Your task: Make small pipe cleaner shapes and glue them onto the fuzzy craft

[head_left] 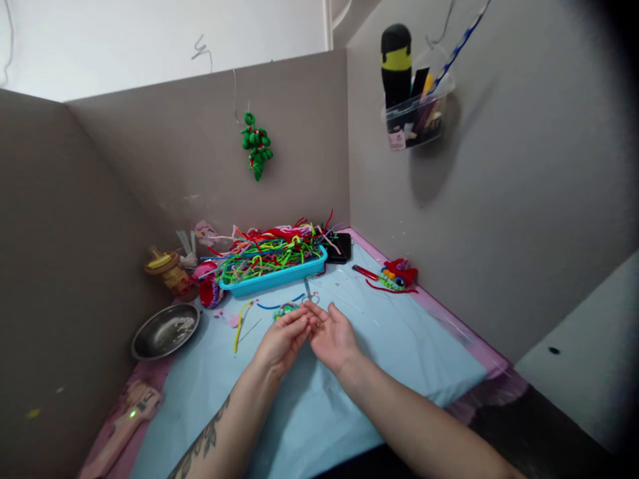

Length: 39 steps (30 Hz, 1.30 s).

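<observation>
Over the middle of the blue-covered table, my left hand [285,338] has its fingers pinched together; whatever is between them is too small to name. My right hand [333,334] is turned palm up beside it, its fingertips meeting the left ones and its thumb apart. Just behind the left fingers lies a small multicoloured fuzzy piece [286,310], partly hidden by them. Scissors [310,293] lie beyond the fingertips. A blue fuzzy stem [280,306] and a yellow one [242,327] rest to the left.
A blue tray [274,277] heaped with coloured stems stands at the back. Left are a metal bowl [166,331], a cup [170,273] and a pink glue gun [130,422]. Right are a red cutter [365,272] and a red fuzzy figure [399,273]. A phone [339,247] lies behind.
</observation>
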Tool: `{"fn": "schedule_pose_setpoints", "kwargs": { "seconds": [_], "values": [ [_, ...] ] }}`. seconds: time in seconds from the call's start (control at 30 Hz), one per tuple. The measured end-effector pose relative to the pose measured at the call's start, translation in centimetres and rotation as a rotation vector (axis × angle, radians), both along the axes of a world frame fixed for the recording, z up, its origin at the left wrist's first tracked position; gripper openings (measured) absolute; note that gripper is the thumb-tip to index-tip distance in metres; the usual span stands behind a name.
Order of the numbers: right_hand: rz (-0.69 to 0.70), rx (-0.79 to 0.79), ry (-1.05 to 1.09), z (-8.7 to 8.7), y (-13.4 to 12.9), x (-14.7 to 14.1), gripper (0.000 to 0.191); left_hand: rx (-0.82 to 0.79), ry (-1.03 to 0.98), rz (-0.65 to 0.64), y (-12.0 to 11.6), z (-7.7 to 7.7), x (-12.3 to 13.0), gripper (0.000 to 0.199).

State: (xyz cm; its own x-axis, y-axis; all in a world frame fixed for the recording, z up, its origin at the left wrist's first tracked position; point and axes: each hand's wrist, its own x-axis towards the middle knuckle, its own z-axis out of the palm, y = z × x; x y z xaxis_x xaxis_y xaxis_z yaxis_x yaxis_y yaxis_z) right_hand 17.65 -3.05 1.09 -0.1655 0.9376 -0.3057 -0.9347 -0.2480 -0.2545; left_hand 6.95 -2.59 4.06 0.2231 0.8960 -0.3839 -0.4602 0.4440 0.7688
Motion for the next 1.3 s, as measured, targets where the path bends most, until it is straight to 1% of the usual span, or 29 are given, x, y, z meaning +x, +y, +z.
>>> {"fn": "schedule_pose_setpoints", "kwargs": {
  "seconds": [0.13,0.27,0.33,0.43,0.53,0.6,0.67,0.73,0.77,0.83,0.87,0.9,0.97,1.03,1.07,1.1,1.13,1.2,1.27,1.3],
  "values": [
    [0.003,0.002,0.005,-0.1,-0.1,0.0,0.041,-0.03,-0.029,0.026,0.0,0.2,0.1,0.014],
    [0.02,0.017,-0.005,-0.1,-0.2,-0.1,0.041,-0.097,-0.108,0.082,0.1,0.6,0.3,0.014],
    [0.012,0.019,0.022,-0.1,-0.3,-0.2,0.04,-0.12,-0.151,0.086,0.2,0.7,0.2,0.016],
    [-0.007,-0.014,0.063,-0.1,-0.4,-0.3,0.037,-0.11,-0.218,0.08,0.2,0.7,-0.2,0.02],
    [0.003,-0.035,0.062,0.0,-0.4,-0.3,0.038,-0.088,-0.275,0.071,0.0,0.9,-0.5,0.02],
    [0.018,-0.025,0.06,0.1,-0.5,-0.2,0.039,-0.073,-0.298,0.074,-0.4,1.1,-0.7,0.027],
    [0.035,-0.012,0.051,0.1,-0.5,-0.1,0.04,-0.05,-0.317,0.097,-0.9,1.3,-1.1,0.042],
    [0.058,-0.02,0.021,0.0,-0.5,0.0,0.041,-0.036,-0.325,0.15,-1.1,1.5,-2.1,0.054],
    [0.069,-0.029,0.0,-0.1,-0.4,0.1,0.041,-0.031,-0.322,0.191,-1.1,1.6,-2.9,0.056],
    [0.083,-0.038,-0.042,-0.2,-0.4,0.2,0.041,-0.016,-0.292,0.316,-0.6,2.0,-5.5,0.052],
    [0.084,-0.038,-0.056,-0.3,-0.5,0.2,0.041,0.009,-0.26,0.396,-0.1,2.1,-7.2,0.047],
    [0.085,-0.041,-0.064,-0.3,-0.5,0.1,0.04,0.044,-0.21,0.485,0.6,2.3,-9.2,0.041],
    [0.084,-0.059,-0.065,-0.2,-0.6,0.0,0.037,0.187,-0.026,0.651,2.2,2.5,-13.7,0.031],
    [0.083,-0.085,-0.059,-0.2,-0.8,-0.1,0.035,0.301,0.303,0.786,4.1,2.4,-18.5,0.026],
    [0.081,-0.093,-0.057,-0.1,-0.8,-0.1,0.033,0.316,0.53,0.774,5.0,2.3,-20.7,0.024],
    [0.08,-0.099,-0.055,-0.1,-0.9,-0.1,0.033,0.277,0.813,0.709,5.8,2.2,-22.8,0.024],
    [0.08,-0.103,-0.054,-0.1,-0.8,-0.1,0.032,0.244,1.118,0.61,6.5,2.1,-24.7,0.024],
    [0.079,-0.106,-0.05,-0.1,-0.8,-0.1,0.031,0.189,1.284,0.571,7.4,1.8,-27.8,0.026],
    [0.079,-0.106,-0.046,-0.2,-0.6,0.0,0.031,0.172,1.415,0.525,7.7,1.5,-29.8,0.028],
    [0.081,-0.105,-0.044,-0.2,-0.6,0.0,0.03,0.173,1.485,0.483,7.7,1.4,-30.5,0.028]
  ]
}}
